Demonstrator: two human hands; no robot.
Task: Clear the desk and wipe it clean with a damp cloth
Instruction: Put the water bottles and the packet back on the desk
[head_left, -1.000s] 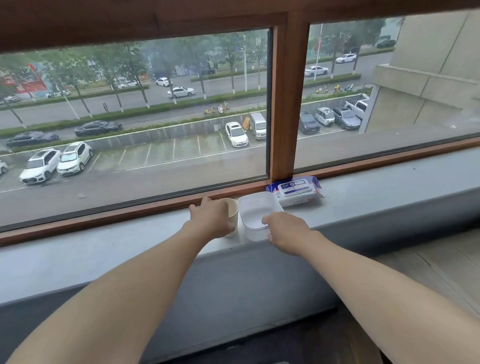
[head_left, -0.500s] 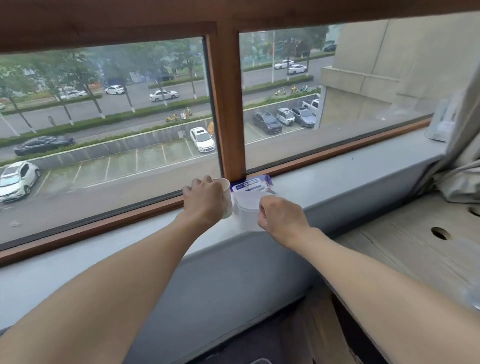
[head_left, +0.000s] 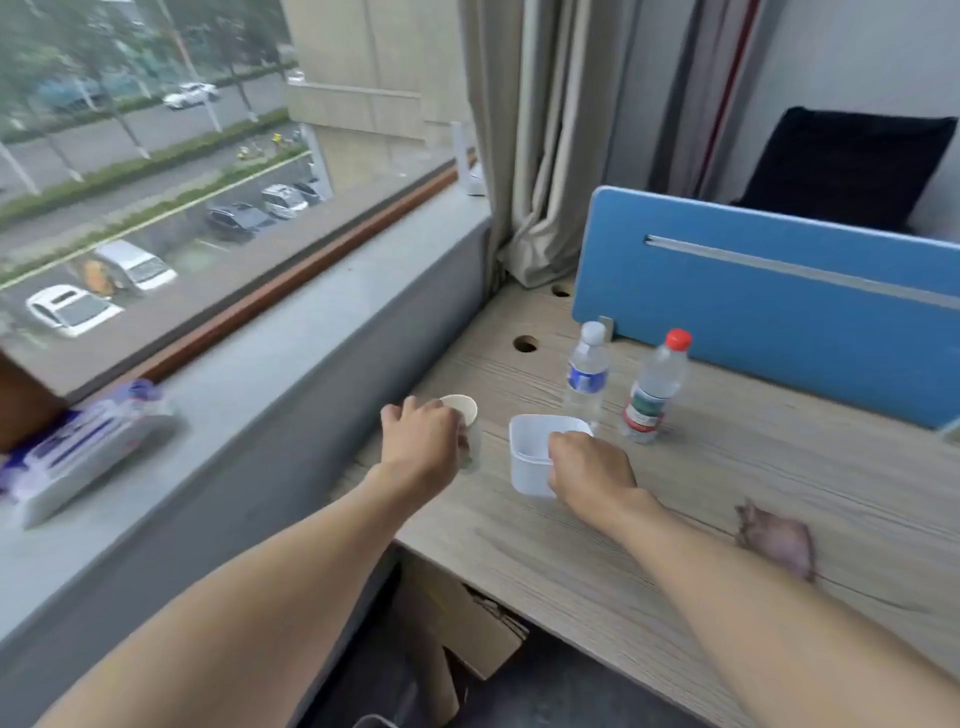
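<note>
Left hand (head_left: 423, 441) grips the paper cup (head_left: 461, 409) at the desk's (head_left: 779, 467) left edge. Right hand (head_left: 589, 467) pinches the white container's (head_left: 527, 467) rim just beside it. The cloth (head_left: 776, 540) lies near the front edge, right of both hands.

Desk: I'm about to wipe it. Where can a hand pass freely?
Bare wood runs right of the red-capped bottle, between the blue divider and the cloth, and round the cable hole by the sill. Crowded: that bottle and the blue-labelled bottle stand behind the tub in the right hand, beside the cup in the left hand.
</note>
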